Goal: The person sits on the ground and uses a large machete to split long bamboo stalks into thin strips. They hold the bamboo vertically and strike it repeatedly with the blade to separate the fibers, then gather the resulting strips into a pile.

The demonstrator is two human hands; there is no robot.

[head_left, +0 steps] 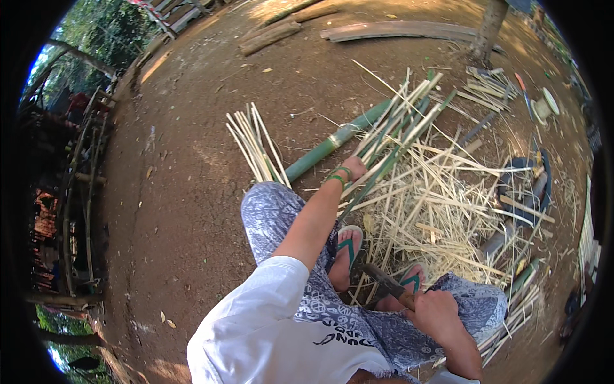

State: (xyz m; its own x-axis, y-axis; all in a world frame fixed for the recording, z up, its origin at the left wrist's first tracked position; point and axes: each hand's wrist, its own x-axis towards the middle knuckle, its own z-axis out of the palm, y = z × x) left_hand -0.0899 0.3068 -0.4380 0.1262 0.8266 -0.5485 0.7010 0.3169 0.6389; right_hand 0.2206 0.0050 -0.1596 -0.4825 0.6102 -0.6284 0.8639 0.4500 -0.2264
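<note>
My left hand (354, 168), with a green band at the wrist, is closed on long split bamboo strips (404, 136), some pale and some green-skinned, that slant up to the right. Under their far part lies a thick green bamboo pole (326, 148). Low at the right, my right hand (437, 312) grips the wooden handle of a broad-bladed knife (384, 279). Its dark blade points up and left, between my sandalled feet. The fingertips of my left hand are partly hidden.
Loose pale shavings and strips (435, 205) cover the ground ahead. A bundle of strips (256, 144) leans by my left knee. To the right are a dark holder with tools (524, 192), a white spool (545, 106) and a red-handled saw (524, 96). Logs (272, 38) lie farther off.
</note>
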